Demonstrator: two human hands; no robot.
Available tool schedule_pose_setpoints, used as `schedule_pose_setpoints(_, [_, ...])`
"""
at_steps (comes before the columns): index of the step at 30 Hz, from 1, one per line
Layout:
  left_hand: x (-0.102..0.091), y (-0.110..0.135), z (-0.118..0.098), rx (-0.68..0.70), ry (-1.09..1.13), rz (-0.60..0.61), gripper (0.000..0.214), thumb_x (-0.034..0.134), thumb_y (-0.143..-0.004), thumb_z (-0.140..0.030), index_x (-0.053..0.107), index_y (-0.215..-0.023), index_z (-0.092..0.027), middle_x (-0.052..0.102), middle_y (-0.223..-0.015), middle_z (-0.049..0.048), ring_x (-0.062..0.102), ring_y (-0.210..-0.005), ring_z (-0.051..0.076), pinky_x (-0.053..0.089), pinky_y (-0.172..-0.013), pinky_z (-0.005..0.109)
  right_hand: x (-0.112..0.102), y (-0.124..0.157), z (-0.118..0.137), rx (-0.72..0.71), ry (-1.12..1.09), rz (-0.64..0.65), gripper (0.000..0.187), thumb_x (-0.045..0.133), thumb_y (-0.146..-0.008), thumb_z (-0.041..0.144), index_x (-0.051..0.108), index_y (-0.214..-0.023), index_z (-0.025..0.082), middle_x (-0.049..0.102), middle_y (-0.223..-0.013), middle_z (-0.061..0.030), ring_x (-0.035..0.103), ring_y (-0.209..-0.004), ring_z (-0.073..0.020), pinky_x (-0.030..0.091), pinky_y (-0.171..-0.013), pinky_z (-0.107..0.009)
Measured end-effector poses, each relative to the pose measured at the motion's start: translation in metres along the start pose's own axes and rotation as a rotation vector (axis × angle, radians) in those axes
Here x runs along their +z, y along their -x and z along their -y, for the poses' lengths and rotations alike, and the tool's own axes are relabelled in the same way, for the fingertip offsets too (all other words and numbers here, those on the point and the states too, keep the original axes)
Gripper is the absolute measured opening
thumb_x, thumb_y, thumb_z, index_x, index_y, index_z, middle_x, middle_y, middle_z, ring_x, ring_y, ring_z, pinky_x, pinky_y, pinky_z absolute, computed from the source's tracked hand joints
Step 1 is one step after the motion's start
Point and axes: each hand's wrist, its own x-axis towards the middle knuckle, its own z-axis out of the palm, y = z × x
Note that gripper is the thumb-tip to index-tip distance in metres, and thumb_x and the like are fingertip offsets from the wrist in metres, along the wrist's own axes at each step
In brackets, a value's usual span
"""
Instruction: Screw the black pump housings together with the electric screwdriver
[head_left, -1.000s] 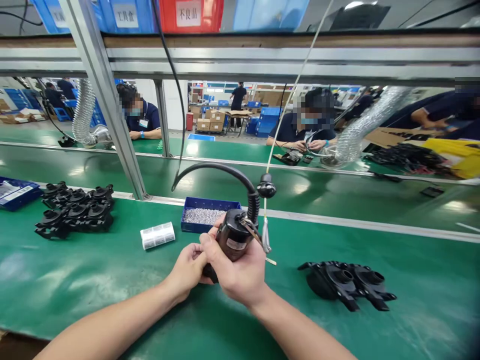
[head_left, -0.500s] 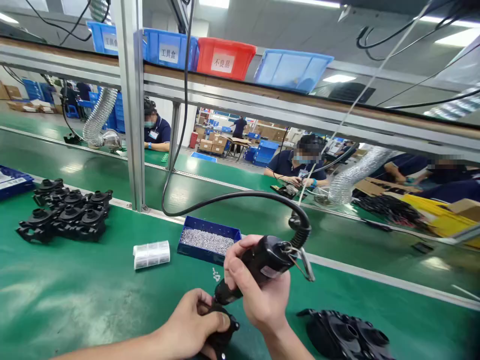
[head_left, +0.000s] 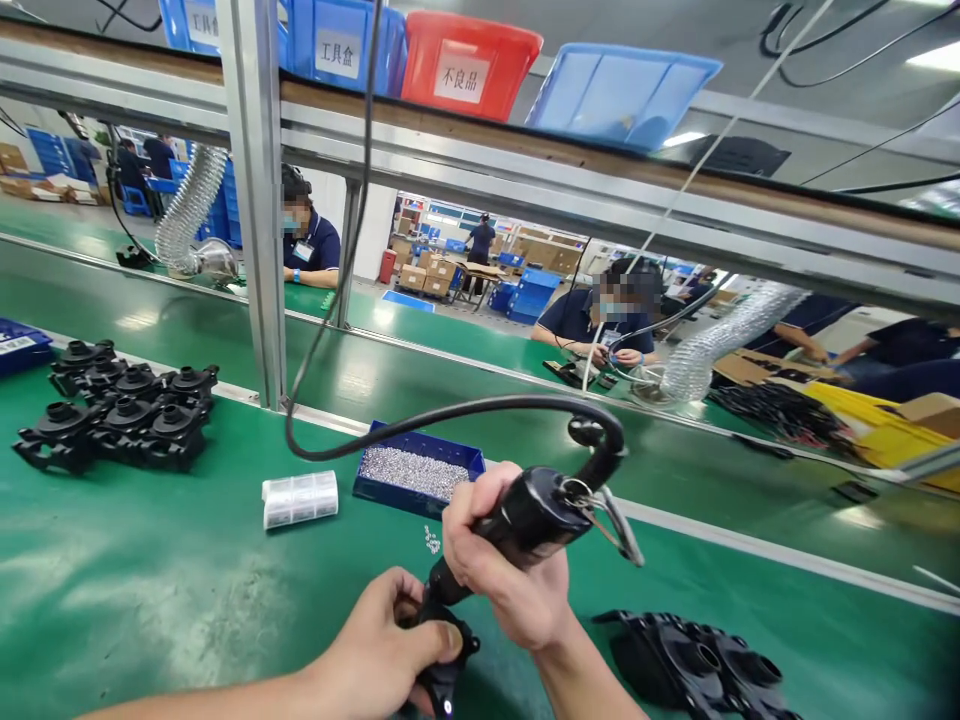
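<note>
Grips a black power screwdriver (head_left: 536,515) in the right hand (head_left: 517,585), closed fully round the barrel. Holds it tilted, tip down and to the left, hook end up and to the right. Pins a small black plastic part (head_left: 444,668) under the left hand (head_left: 379,650), closed over it with thumb on top, low at the picture's edge on the green bench (head_left: 150,600). Brings the tip down onto that part; cannot confirm contact behind the fingers.

Noted at the tool's upper end: a black cable (head_left: 450,412), looping left and up past a metal post (head_left: 251,200).

Found just beyond the hands: a few loose screws (head_left: 432,541), then a blue tray (head_left: 375,490) of screws, with a white block (head_left: 300,498) to its left.

Found near, right of the hands: a heap of black housings (head_left: 690,670).

Found well apart, far left: a cluster of black housings (head_left: 112,412).

Seen across the line: seated co-workers (head_left: 311,250) at the far bench
</note>
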Motion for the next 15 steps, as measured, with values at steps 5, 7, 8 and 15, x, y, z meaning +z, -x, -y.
schedule_pose_setpoints(5, [0.001, -0.001, 0.004, 0.017, -0.027, -0.011, 0.033, 0.073, -0.07, -0.028, 0.047, -0.09, -0.021, 0.057, -0.075, -0.0047, 0.059, -0.062, 0.011, 0.054, -0.046, 0.021, 0.009, 0.001, -0.004, -0.034, 0.06, -0.128, 0.017, 0.071, -0.097, 0.03, 0.055, -0.098, 0.026, 0.052, -0.071, 0.0068, 0.037, -0.046, -0.0056, 0.034, -0.042, -0.02])
schedule_pose_setpoints(7, [0.001, -0.001, 0.007, 0.024, -0.034, -0.01, 0.035, 0.073, -0.069, -0.029, 0.047, -0.091, -0.021, 0.057, -0.074, -0.005, 0.058, -0.061, 0.011, 0.053, -0.045, 0.022, 0.011, 0.0, -0.005, -0.036, 0.067, -0.16, 0.017, 0.072, -0.097, 0.031, 0.055, -0.097, 0.025, 0.051, -0.069, 0.0072, 0.037, -0.044, -0.0054, 0.034, -0.041, -0.02])
schedule_pose_setpoints(8, [0.002, -0.002, 0.008, 0.03, -0.036, -0.01, 0.035, 0.073, -0.069, -0.029, 0.046, -0.091, -0.021, 0.057, -0.075, -0.0049, 0.058, -0.062, 0.012, 0.053, -0.045, 0.022, 0.012, -0.001, -0.005, -0.036, 0.072, -0.178, 0.018, 0.072, -0.096, 0.031, 0.055, -0.097, 0.025, 0.052, -0.069, 0.0069, 0.038, -0.044, -0.0056, 0.034, -0.041, -0.02])
schedule_pose_setpoints(15, [0.003, -0.003, 0.012, 0.072, -0.05, 0.005, 0.041, 0.075, -0.07, -0.038, 0.043, -0.09, -0.023, 0.055, -0.083, -0.0037, 0.059, -0.064, 0.012, 0.053, -0.046, 0.023, 0.013, 0.0, -0.004, -0.064, -0.024, -0.215, 0.02, 0.074, -0.094, 0.03, 0.054, -0.095, 0.025, 0.051, -0.068, 0.008, 0.036, -0.042, -0.0048, 0.032, -0.04, -0.019])
